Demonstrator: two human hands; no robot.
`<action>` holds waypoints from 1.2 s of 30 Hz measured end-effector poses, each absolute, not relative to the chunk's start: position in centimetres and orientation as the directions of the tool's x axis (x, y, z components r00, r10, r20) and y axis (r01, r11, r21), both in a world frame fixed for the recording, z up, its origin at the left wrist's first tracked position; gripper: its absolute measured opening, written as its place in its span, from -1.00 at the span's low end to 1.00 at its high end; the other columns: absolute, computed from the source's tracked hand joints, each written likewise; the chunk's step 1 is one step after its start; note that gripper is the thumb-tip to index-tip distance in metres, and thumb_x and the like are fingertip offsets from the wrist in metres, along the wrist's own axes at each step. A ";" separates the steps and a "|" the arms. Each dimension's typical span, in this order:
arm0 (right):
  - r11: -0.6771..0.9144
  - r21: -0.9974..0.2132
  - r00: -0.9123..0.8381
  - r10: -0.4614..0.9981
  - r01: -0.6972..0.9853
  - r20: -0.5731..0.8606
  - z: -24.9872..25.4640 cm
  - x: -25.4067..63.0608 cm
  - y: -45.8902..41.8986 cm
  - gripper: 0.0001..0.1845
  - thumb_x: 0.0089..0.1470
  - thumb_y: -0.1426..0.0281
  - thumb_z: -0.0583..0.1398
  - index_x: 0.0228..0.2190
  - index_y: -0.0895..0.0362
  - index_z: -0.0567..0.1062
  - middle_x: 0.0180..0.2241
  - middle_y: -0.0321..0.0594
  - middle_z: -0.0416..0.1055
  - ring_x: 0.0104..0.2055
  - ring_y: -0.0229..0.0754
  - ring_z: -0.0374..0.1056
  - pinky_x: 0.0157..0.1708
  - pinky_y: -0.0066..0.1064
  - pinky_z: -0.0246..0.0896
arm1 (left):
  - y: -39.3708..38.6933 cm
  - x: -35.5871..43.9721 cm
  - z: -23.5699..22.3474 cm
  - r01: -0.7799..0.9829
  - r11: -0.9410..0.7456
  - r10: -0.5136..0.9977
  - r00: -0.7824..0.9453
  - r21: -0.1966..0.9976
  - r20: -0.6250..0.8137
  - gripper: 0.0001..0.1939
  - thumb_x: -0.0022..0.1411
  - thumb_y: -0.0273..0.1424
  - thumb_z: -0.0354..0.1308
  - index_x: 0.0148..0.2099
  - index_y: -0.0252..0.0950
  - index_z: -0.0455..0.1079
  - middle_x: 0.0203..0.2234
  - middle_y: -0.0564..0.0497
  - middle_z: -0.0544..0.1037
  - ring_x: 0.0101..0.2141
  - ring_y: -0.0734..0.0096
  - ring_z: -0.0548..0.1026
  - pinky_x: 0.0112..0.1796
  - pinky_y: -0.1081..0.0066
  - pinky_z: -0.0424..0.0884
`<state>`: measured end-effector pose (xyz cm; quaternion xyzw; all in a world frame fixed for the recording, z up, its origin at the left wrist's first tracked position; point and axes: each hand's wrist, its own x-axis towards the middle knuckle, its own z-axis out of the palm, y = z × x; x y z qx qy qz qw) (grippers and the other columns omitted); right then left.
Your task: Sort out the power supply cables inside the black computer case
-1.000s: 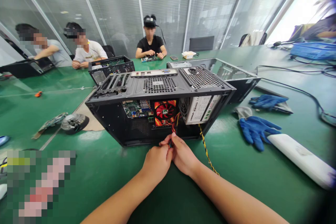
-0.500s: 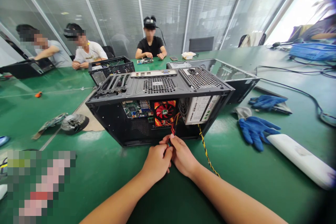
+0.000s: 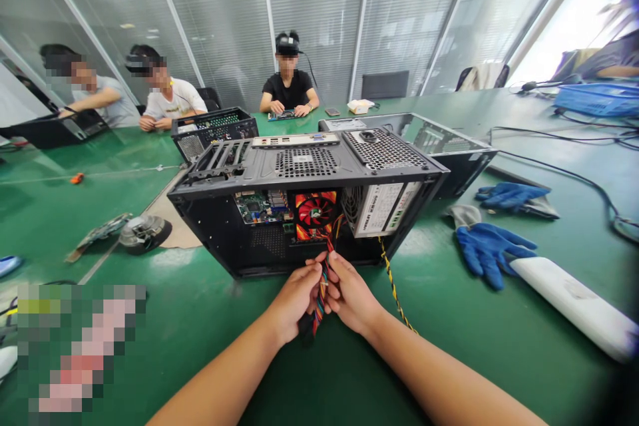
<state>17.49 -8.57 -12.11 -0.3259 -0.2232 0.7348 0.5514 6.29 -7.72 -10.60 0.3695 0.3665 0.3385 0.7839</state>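
At the near side of the open computer case (image 3: 299,166), the left hand (image 3: 292,299) and right hand (image 3: 355,294) pinched a coloured wire bundle (image 3: 321,299).
Held over the green desk (image 3: 200,319), it looked light and pliant, its thin strands best gripped together.

Left hand (image 3: 293,299), right hand (image 3: 357,296): that's making two, and they're sharing one bundle of colored wires (image 3: 318,321)! One near computer case (image 3: 349,178), one back-left case (image 3: 243,130), one back-right case (image 3: 464,173), one far-left case (image 3: 54,132): they're adding up to four! One red fan (image 3: 315,210) and one power supply (image 3: 385,210) are sitting inside the near computer case. One front glove (image 3: 492,254), one rear glove (image 3: 514,195), and we're seeing two blue ones in all. One blue basket (image 3: 594,101), one white box (image 3: 359,106) and one yellow-and-black twisted cable (image 3: 392,283) are joining the tally, one small orange item (image 3: 76,178) is showing up off left, and three people (image 3: 288,88) are sitting opposite!
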 end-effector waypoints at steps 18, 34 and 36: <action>-0.274 -0.747 -0.134 0.961 -0.605 -0.243 -11.9 17.5 -8.4 -0.65 0.05 0.10 0.19 -0.37 0.16 0.45 -0.78 -0.54 0.06 -0.84 -0.44 -0.09 -0.89 -0.58 0.02 | -7.3 6.3 -10.7 -0.173 0.558 0.772 0.465 0.811 -0.432 -0.76 0.26 -0.31 0.11 -0.28 -0.44 0.38 -0.57 -0.06 0.53 -0.63 0.48 0.50 -0.56 0.53 0.43; -0.307 -0.700 -0.051 0.931 -0.645 -0.362 -10.6 16.9 -8.3 -0.64 0.02 0.10 0.21 -0.49 0.17 0.40 -0.59 -0.29 0.41 -0.80 -0.50 -0.07 -0.88 -0.65 -0.20 | -7.3 6.0 -10.4 -0.300 0.702 0.671 0.584 0.646 -0.457 -0.82 0.23 -0.39 0.16 -0.20 -0.43 0.36 -0.57 -0.05 0.56 -0.58 0.44 0.54 -0.50 0.51 0.48; -0.367 -0.692 -0.073 0.907 -0.622 -0.416 -10.1 17.0 -8.4 -0.64 0.06 0.10 0.16 -0.49 0.15 0.38 -0.71 -0.41 0.28 -0.83 -0.50 -0.15 -0.91 -0.65 -0.28 | -7.3 5.9 -10.5 -0.263 0.694 0.661 0.602 0.670 -0.448 -0.80 0.22 -0.35 0.17 -0.19 -0.41 0.34 -0.56 -0.05 0.56 -0.59 0.42 0.54 -0.52 0.48 0.48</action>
